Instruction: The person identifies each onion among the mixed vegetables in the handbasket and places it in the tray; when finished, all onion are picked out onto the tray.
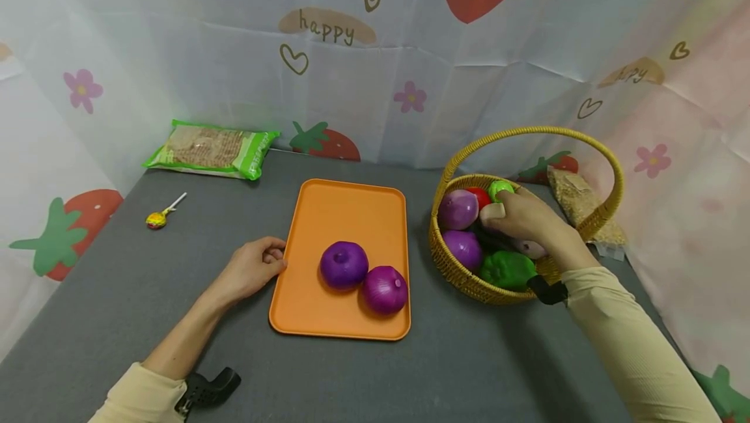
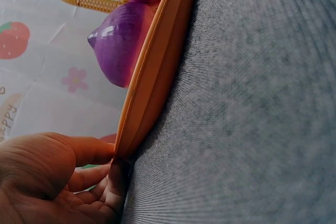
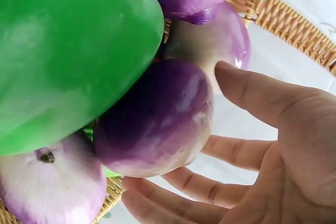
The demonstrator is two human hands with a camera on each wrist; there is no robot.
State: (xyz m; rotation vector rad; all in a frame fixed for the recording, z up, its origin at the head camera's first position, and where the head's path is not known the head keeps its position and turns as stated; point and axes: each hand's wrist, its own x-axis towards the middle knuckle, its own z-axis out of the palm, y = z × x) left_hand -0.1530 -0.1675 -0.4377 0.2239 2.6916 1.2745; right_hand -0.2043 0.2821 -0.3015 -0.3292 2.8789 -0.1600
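Note:
An orange tray (image 1: 351,215) lies mid-table with two purple onions (image 1: 344,265) (image 1: 385,289) side by side near its front. My left hand (image 1: 266,261) rests on the grey table at the tray's left edge, fingers loosely curled; its thumb (image 2: 84,150) touches the tray rim (image 2: 157,66). My right hand (image 1: 515,215) reaches into the wicker basket (image 1: 463,276). In the right wrist view its fingers (image 3: 210,192) spread loosely beside a purple onion (image 3: 157,119) without closing on it. A green pepper (image 3: 68,51) lies against that onion.
The basket also holds other purple onions (image 1: 458,209), a red piece (image 1: 480,196) and a small green piece (image 1: 499,189); its handle arches above. A lollipop (image 1: 156,219) and a green packet (image 1: 211,148) lie far left. A clear bag (image 1: 577,198) sits behind the basket.

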